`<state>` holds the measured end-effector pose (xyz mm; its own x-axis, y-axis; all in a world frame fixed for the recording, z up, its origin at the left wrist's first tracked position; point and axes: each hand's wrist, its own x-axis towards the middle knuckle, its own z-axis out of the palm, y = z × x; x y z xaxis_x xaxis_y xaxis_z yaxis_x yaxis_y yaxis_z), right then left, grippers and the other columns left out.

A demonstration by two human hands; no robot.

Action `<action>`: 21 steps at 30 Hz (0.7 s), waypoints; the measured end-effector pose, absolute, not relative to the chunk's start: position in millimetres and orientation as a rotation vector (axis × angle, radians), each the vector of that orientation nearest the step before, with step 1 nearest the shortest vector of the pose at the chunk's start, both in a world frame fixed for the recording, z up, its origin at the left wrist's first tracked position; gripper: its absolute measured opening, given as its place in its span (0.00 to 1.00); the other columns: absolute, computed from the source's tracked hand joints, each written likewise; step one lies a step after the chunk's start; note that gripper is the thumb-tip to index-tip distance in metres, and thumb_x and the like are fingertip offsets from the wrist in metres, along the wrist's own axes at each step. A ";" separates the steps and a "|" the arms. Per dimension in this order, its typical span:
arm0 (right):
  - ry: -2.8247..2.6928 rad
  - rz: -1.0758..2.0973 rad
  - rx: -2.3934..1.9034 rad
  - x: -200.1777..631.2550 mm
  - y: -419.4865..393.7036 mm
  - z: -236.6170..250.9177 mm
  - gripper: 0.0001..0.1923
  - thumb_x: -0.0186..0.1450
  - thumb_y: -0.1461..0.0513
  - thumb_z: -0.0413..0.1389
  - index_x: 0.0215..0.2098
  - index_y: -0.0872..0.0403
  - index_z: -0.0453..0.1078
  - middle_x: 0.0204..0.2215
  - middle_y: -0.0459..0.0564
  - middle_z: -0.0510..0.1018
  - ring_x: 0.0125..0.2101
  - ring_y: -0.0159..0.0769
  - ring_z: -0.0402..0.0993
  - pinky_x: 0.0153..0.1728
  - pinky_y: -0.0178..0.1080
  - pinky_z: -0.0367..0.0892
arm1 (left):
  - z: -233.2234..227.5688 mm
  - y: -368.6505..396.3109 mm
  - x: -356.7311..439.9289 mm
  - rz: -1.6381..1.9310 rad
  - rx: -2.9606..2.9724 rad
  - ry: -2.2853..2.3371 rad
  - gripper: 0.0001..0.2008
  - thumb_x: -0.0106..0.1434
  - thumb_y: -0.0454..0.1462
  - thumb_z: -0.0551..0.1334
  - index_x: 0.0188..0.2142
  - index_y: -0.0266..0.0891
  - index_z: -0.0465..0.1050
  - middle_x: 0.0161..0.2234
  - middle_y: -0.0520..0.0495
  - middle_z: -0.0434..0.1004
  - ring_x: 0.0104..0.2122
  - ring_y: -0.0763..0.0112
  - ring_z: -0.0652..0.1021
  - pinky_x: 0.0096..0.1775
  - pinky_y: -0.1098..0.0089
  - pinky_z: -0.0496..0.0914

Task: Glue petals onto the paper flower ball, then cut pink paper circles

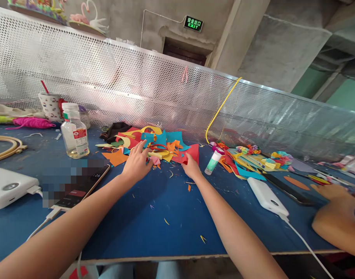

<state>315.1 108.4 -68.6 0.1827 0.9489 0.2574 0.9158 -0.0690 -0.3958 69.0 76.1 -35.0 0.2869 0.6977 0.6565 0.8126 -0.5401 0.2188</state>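
A heap of coloured paper scraps lies at the back of the blue table, with blue paper (174, 138), yellow paper (151, 130) and orange paper (115, 157) among them. My left hand (136, 162) rests at the front left of the heap, fingers spread and holding nothing. At its right end, my right hand (191, 167) has a sheet of red paper (194, 152) between thumb and fingers; the fingertips are partly hidden. Just right of that hand stands a glue stick (213, 162) with a purple cap, slightly tilted in view.
Left are a clear bottle (75, 133), a phone (84, 188) and a white power bank (12, 188). Another power bank (266, 195) with a cable and a black phone (284, 188) lie right, near another person's arm (337, 217). A perforated metal screen (154, 89) closes off the back.
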 end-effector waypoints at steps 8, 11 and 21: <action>-1.688 0.064 -1.958 326.1 122.2 -79.6 0.18 0.66 0.59 0.53 0.53 0.55 0.62 0.51 0.54 0.68 0.46 0.41 0.69 0.44 0.49 0.68 | -35.8 72.7 70.3 -1.100 -2.406 -1.390 0.13 0.59 0.36 0.55 0.43 0.37 0.69 0.61 0.36 0.56 0.60 0.50 0.59 0.56 0.49 0.59; -1.749 0.071 -2.019 329.4 118.9 -78.4 0.17 0.66 0.59 0.53 0.52 0.55 0.63 0.50 0.54 0.68 0.46 0.41 0.69 0.45 0.49 0.68 | -34.5 69.6 71.4 -1.114 -2.421 -1.337 0.12 0.60 0.35 0.55 0.43 0.35 0.69 0.60 0.33 0.56 0.60 0.48 0.58 0.56 0.46 0.56; -1.962 0.050 -2.130 329.7 110.3 -73.0 0.15 0.67 0.58 0.51 0.50 0.54 0.64 0.48 0.53 0.70 0.44 0.39 0.70 0.44 0.47 0.68 | -33.8 59.2 76.6 -1.037 -2.716 -0.970 0.09 0.63 0.37 0.58 0.43 0.36 0.70 0.54 0.42 0.65 0.52 0.60 0.68 0.50 0.54 0.66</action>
